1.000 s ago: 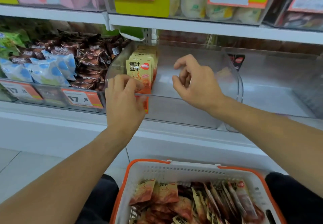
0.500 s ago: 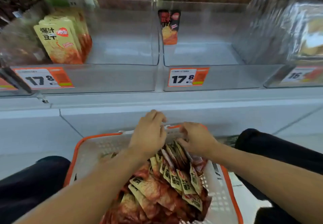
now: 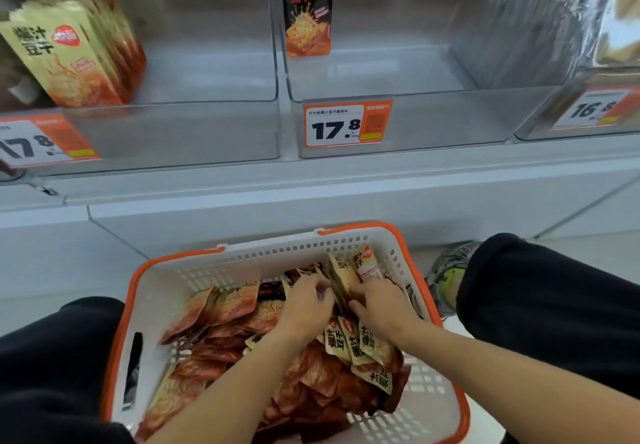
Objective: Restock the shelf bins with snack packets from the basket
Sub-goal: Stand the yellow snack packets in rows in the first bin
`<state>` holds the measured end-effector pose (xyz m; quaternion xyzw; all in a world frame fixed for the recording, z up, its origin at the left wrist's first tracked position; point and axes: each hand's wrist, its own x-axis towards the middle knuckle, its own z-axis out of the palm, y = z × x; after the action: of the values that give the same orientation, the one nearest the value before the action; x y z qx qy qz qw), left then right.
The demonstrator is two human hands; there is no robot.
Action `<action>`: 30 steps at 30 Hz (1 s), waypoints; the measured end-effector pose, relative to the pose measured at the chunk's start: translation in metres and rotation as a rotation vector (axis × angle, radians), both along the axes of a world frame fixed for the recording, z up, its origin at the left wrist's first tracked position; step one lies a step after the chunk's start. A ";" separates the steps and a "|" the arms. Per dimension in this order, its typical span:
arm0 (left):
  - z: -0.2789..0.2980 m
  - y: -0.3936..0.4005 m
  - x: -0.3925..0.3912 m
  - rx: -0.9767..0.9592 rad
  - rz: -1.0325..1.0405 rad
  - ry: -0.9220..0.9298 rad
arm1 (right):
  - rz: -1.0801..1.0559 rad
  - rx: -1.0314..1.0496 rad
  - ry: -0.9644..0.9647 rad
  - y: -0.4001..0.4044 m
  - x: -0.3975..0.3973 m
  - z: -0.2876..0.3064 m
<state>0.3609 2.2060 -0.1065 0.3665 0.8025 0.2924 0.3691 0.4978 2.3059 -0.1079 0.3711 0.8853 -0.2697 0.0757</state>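
Head view: both hands have dropped from the shelf into the basket [image 3: 429,405] at lower centre. The left hand [image 3: 304,300] and right hand [image 3: 379,300] curl round a bunch of beige snack packets [image 3: 341,279], gathering the next load for the left bin [image 3: 180,132], upper left.

A white shelf [image 3: 346,180] runs across the middle of the frame, orange-edged price tags [image 3: 347,125] clipped along its front. Below it a pale base panel [image 3: 207,222] meets a light floor [image 3: 588,246] at right.
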 end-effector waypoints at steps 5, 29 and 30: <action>0.004 0.002 -0.010 -0.024 0.223 -0.225 | 0.132 -0.076 0.230 -0.034 -0.010 0.020; 0.218 -0.056 -0.182 -0.012 -0.337 0.162 | 0.215 -0.328 0.464 -0.023 -0.139 0.164; 0.227 -0.062 -0.188 0.027 -0.284 0.154 | 0.215 -0.411 0.490 -0.027 -0.145 0.173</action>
<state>0.1733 2.1439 0.1203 0.5025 0.7646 0.2190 0.3391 0.3532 2.2790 0.0650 0.1765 0.8383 -0.5144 -0.0382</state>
